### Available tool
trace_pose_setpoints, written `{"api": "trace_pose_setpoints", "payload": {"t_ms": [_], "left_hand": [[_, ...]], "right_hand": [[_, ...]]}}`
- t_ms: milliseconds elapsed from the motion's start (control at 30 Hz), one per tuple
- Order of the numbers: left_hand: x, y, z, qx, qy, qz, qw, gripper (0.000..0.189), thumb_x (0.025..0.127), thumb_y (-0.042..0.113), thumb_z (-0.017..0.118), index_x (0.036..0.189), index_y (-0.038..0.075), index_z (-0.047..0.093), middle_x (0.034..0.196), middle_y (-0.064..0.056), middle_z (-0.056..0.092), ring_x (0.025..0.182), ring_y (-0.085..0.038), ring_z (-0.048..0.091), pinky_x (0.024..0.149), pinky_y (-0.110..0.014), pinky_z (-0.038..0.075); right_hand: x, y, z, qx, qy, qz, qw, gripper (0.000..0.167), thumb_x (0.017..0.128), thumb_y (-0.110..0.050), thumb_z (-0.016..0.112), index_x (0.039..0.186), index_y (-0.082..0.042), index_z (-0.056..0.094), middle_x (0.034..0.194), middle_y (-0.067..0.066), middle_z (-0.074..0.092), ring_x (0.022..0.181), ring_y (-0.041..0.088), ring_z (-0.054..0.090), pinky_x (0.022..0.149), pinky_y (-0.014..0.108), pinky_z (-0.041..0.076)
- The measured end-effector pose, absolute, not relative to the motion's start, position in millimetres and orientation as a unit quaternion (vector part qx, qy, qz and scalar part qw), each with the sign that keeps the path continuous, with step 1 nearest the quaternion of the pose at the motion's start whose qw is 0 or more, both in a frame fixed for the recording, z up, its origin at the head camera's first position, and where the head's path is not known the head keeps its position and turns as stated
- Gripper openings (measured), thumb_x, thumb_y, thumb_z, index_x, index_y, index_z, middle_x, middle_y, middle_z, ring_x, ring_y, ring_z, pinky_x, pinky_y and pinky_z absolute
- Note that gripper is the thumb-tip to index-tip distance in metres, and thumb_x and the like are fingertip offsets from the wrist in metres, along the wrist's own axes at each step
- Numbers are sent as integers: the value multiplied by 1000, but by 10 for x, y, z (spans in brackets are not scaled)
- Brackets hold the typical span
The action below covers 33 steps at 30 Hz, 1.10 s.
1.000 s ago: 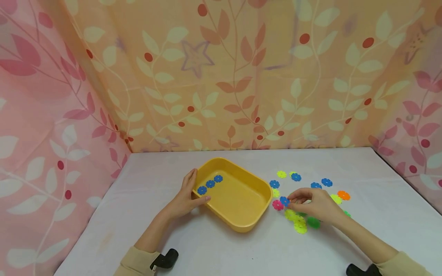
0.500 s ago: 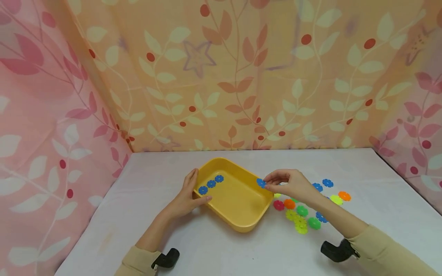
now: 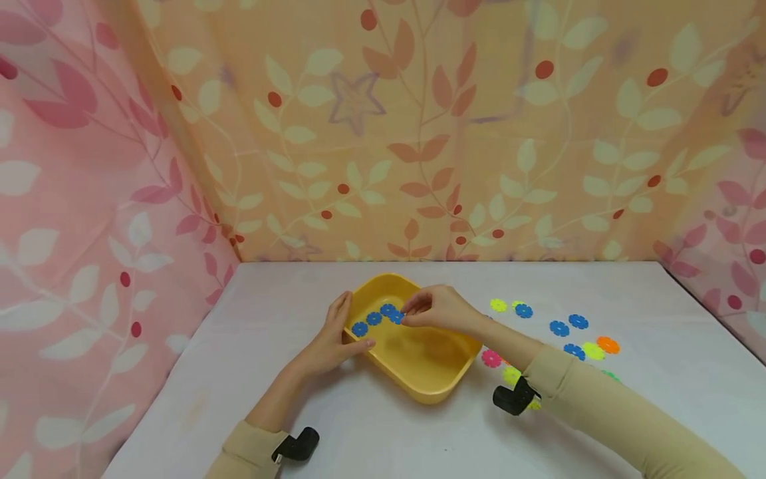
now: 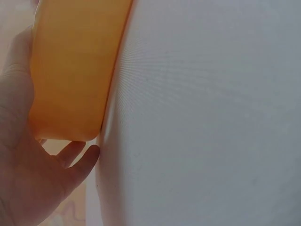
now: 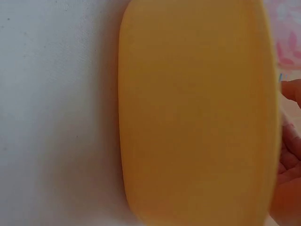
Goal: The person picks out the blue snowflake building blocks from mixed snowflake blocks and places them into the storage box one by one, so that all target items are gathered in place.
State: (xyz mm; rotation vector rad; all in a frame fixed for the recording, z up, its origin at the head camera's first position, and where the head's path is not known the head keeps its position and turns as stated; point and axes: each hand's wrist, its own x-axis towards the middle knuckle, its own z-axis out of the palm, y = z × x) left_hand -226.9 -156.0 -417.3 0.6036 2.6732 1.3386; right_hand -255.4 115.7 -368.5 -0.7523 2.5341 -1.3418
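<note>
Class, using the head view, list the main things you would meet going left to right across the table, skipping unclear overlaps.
Left hand → yellow tray → pink flower-shaped disc → backmost loose blue disc → rightmost orange disc.

Fingers (image 5: 292, 90) beyond yellow tray (image 5: 197, 113)

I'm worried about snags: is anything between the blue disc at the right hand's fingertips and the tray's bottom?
Nothing visible: the right hand holds the blue disc inside the tray, close to other blue discs. Whether it touches the bottom is unclear.
</note>
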Motion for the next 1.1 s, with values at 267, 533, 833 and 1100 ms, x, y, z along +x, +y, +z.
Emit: {"api": "trace_pose_setpoints", "payload": {"t_ms": [267,533,833,1100], "left_hand": [[-2294,-1530,-4180,199,873,442,57,109,86,43,73,157,10,-4,161,-2,-7,147,-25,1,116,-49,11],[-2300,-1536,-4191,199,875,438,61,110,86,45,73,156,12,-5,161,0,-8,147,-25,0,116,-49,12],[-2298,-1553,-4197,197,875,438,60,110,86,45,72,156,12,-6,161,-1,-8,148,-26,-1,115,-51,11],[-2277,-1560,-4182,192,875,441,60,110,86,47,72,157,14,-7,161,0,-9,147,-27,-1,115,-53,12]], "right_hand": [[-2656,894,-3926,-285,874,-379,104,18,78,-23,82,88,-10,76,75,-8,70,71,4,64,69,21,52],[-2666,712,-4012,-309,885,-330,107,13,78,-20,82,84,-11,74,71,-10,67,67,2,61,66,18,51],[-2678,668,-4080,-340,879,-319,98,11,80,-15,80,88,-10,74,72,-10,64,67,4,58,65,18,50],[-2692,652,-4118,-359,869,-327,95,11,82,-15,79,90,-9,74,72,-10,62,67,3,56,67,18,49]]}}
